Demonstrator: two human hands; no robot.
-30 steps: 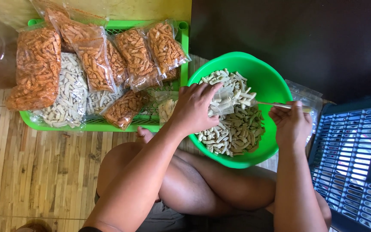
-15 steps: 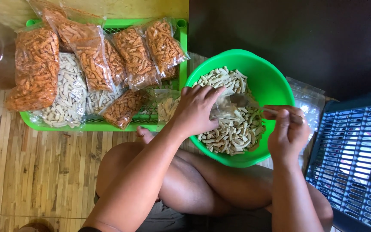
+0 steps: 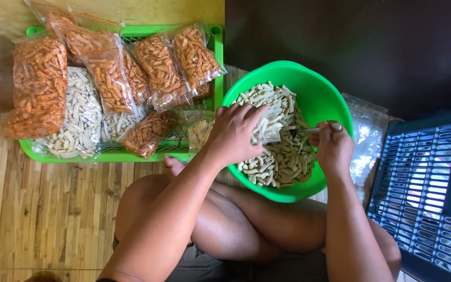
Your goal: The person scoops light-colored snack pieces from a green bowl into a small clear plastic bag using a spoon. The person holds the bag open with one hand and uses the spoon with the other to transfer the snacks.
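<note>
A bright green plastic bowl (image 3: 319,94) rests against my crossed legs, filled with pale stick-shaped snacks (image 3: 283,156). My left hand (image 3: 233,133) reaches into the bowl and grips a small clear plastic bag (image 3: 268,130) partly filled with the pale sticks. My right hand (image 3: 332,146) is closed on the metal handle of a spoon (image 3: 314,129), whose head points toward the bag's mouth and is partly hidden among the snacks.
A green mesh tray (image 3: 217,52) on the left holds several sealed bags of orange snacks (image 3: 40,86) and pale snacks (image 3: 79,115). Empty clear bags (image 3: 366,136) lie right of the bowl. A blue slatted crate (image 3: 429,193) stands at the right. Wood-pattern floor lies below.
My right hand has brought the spoon in from the bowl's right rim toward the bag. My left hand has shifted the bag slightly within the bowl.
</note>
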